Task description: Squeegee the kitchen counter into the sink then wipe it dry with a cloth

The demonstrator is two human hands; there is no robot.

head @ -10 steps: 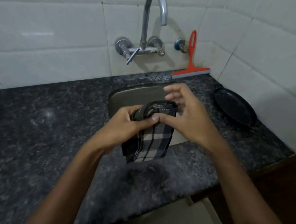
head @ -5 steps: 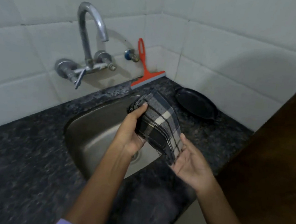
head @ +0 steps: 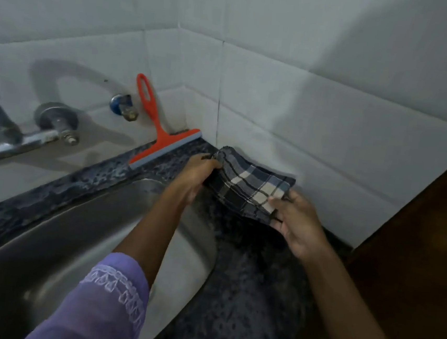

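Stretching the checked cloth [head: 247,189] between both hands, I kept it just above the counter [head: 245,294] right of the sink [head: 79,237]; left hand [head: 197,172] and right hand [head: 293,222] pinched opposite edges, ready for spreading it flat; the squeegee [head: 162,141] leaned against the wall, finished with, I judged.

Both arms reach forward toward the cloth [head: 250,189], which serves as the landmark. The left hand [head: 194,177] sits at the cloth's far left edge, fingers curled and pinching that edge, its forearm stretched straight behind it with a lilac sleeve [head: 105,303] covering the upper part. The right hand [head: 293,225] sits at the cloth's near right corner, thumb and fingertips pinching the corner, palm turned partly upward, forearm bare.
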